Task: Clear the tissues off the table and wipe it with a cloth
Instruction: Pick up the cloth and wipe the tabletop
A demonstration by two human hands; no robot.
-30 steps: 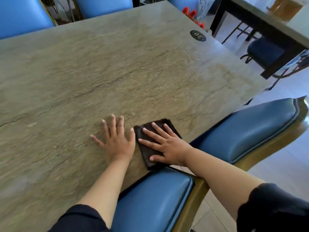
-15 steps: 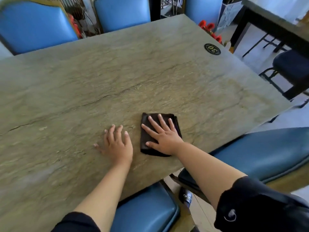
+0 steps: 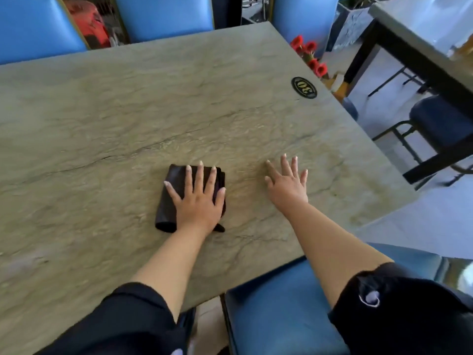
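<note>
The room looked like a place to eat, with blue chairs around a big tabletop of greenish-grey stone. The stone had wavy lines and one long dark crack across it. The chairs at the far side were cut off at the top, so only their smooth, padded backs showed. Something red sat between two of them, too blurry to make out.

Toward the left, the left hand lay flat on a dark brown cloth. Its grip was apart, with the fingers straight and spread, pressing down from above. The cloth was folded into a thick, soft square and lay near the middle of the tabletop, closer to the near edge. The hand hid much of it, so only the left side, the far edge and a small corner by the wrist showed.

Just to the right, apart from the cloth, the right hand rested palm down on the bare stone. Its grip was also apart, fingers spread, holding nothing.

Black sleeves covered the upper arms. Farther right, a black oval tag with a gold "30" sat near the tabletop's edge. Red flowers peeked up behind it. Another table and a dark stool stood at the far right, partly cut off.
</note>
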